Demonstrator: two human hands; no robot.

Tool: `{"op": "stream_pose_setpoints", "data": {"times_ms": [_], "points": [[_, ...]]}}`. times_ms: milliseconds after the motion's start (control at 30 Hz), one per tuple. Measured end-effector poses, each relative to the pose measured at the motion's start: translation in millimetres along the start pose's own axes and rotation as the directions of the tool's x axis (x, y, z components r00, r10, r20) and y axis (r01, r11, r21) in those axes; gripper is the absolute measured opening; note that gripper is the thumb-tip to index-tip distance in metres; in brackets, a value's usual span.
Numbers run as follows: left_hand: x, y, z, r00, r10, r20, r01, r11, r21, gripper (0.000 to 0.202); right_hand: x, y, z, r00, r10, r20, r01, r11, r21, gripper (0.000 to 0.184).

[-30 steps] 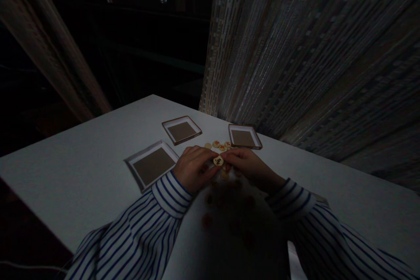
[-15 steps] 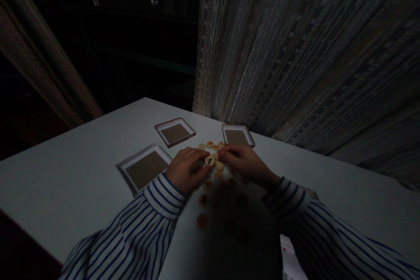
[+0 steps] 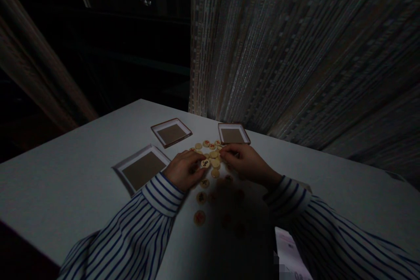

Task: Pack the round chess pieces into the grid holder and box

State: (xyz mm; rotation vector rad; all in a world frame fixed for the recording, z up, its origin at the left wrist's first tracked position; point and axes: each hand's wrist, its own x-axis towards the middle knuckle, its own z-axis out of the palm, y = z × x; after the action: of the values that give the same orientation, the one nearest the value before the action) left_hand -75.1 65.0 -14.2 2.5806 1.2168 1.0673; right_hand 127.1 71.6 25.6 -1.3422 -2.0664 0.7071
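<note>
Left of centre, a grey-rimmed tray (image 3: 143, 173) is lying on the desk (image 3: 65, 175) near a brown-rimmed tray (image 3: 171, 133). Mid-frame, the left hand (image 3: 183, 169) is pinching a black-marked round piece (image 3: 205, 164) beside loose pieces (image 3: 215, 164), which are extending to lower centre. Above them, a second brown-rimmed tray (image 3: 231, 136) is resting. The right hand (image 3: 247, 164) is holding its fingertips (image 3: 226, 152) together over the pieces' right side; I cannot tell whether they are gripping one. A lit screen (image 3: 290, 253) is glowing at lower right.
</note>
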Motion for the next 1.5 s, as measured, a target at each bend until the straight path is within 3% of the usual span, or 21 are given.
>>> {"op": "stream_pose_setpoints", "data": {"times_ms": [433,733,1200,1500], "points": [[-6,-14,17.3,0.988,-0.018,0.153,0.007,0.998,0.068,0.021,-11,7,-10,0.999,0.048,0.0,-0.048,0.999,-0.023,0.022],[-2,-12,14.4,0.949,-0.104,0.297,0.069,0.989,0.128,0.026,-12,13,-11,0.999,0.04,-0.025,-0.042,0.995,-0.088,0.025],[-1,-12,12.0,0.938,-0.069,0.339,0.021,0.99,0.142,0.025,-18,25,-14,0.994,0.108,-0.019,-0.11,0.988,-0.111,0.024],[-1,-6,7.4,0.923,-0.034,0.383,-0.043,0.98,0.192,0.023,-15,22,-4,0.998,0.05,0.027,-0.045,0.985,-0.169,0.021]]}}
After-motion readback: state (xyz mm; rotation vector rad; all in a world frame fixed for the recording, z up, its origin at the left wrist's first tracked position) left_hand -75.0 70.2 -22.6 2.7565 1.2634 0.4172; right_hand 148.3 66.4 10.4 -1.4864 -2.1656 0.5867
